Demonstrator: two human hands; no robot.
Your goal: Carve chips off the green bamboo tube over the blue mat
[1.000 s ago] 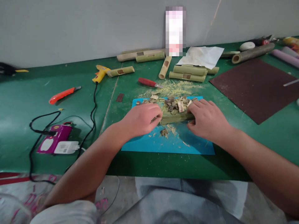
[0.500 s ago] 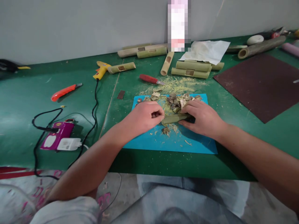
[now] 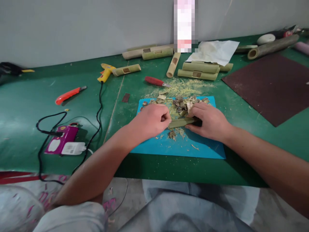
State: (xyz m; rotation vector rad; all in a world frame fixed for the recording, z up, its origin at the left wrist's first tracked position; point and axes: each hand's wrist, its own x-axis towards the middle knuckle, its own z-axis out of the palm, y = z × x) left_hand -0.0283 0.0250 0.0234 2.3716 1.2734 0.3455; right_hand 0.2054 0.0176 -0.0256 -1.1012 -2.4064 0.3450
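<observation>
A short green bamboo tube (image 3: pixel 182 122) lies crosswise over the blue sheet (image 3: pixel 154 149). Gripping its right end, my right hand (image 3: pixel 209 120) has the thumb in front and the fingers behind. My left hand (image 3: pixel 154 119) is closed in a pinch at the tube's left end; whatever is between its fingertips is hidden. Behind the tube, brown and pale bamboo chips (image 3: pixel 181 103) are heaped among fine shavings. One small brown clump (image 3: pixel 172 134) sits on the sheet just in front of the tube.
Beyond the sheet lies a red-handled knife (image 3: pixel 154 81). Several notched bamboo tubes (image 3: pixel 198 74) stand further back, beside white paper (image 3: pixel 213 53). At left are a yellow glue gun (image 3: pixel 105 73), its black cord, an orange cutter (image 3: pixel 70 95) and a purple power strip (image 3: pixel 63 138). A brown mat (image 3: pixel 270 90) is at right.
The whole view has shifted slightly. My left hand has moved a little, its fingertips still at the tube's left end. The right hand keeps the same grip.
</observation>
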